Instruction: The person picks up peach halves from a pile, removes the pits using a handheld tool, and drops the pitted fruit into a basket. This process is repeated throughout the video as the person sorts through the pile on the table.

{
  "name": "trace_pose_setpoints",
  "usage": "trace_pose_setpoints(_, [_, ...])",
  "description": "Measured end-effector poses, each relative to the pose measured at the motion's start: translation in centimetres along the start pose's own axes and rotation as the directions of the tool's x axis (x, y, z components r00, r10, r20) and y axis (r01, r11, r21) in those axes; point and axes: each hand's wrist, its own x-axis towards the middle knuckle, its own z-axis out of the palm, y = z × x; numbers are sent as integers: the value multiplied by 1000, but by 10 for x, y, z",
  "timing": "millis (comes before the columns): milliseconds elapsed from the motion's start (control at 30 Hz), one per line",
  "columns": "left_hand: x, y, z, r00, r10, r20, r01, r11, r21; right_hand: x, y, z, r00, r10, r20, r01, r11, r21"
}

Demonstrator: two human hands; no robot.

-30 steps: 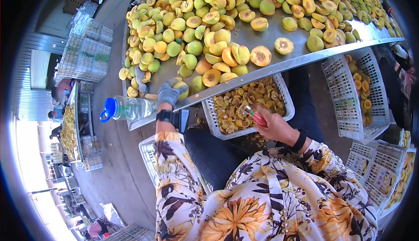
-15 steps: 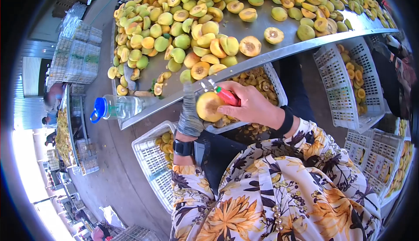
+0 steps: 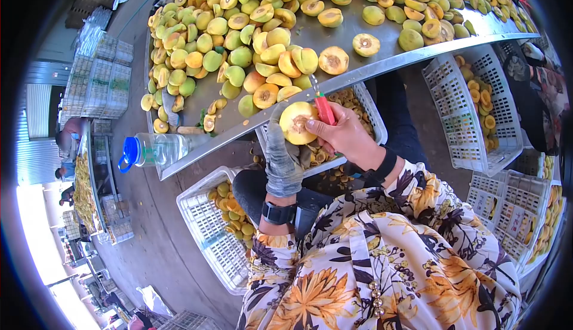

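Well to the left of the grip, a second table is heaped with fruit, and beside it rise stacked crates. Closer in, but still apart from the hands, a clear bottle with a blue cap lies on its side at the corner of the metal table. Below and left of the grip, a white crate holds yellow fruit pieces, and just beyond the hands the fruit pile, whole-looking and halved, spreads over the tabletop. The gloved left hand is closed around a yellow fruit half, held in front of the table's edge, its cut brown-centred face turned toward the right hand. That bare hand is wrapped around a red-handled tool, metal tip pointing up toward the table, its thumb against the cut face. Beneath and behind the grip sits a scrap crate of fruit pieces; well to its right, another white crate stands tilted, with more halves inside.
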Motion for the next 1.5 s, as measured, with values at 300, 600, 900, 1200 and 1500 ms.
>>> trace_pose_setpoints(300, [16, -5, -29, 920, -339, -197, 341, 940, -26, 6, 10, -11, 845, -516, 139, 440, 526, -728])
trace_pose_setpoints(600, [13, -28, -10, 991, 131, -22, -126, 981, 148, -24, 30, -11, 962, -272, 10, 196, 665, -721])
trace_pose_setpoints(900, [-4, -26, 22, 942, 298, 152, -334, 863, 378, -36, 39, -13, 960, -272, -67, 156, 717, -680])
trace_pose_setpoints(1200, [7, -26, 10, 985, 173, 20, -175, 976, 129, -34, 55, -4, 977, -213, 5, 166, 748, -643])
trace_pose_setpoints(1500, [23, -19, -31, 983, -166, 77, 169, 985, -42, -24, 51, -9, 972, -150, 179, 233, 581, -780])
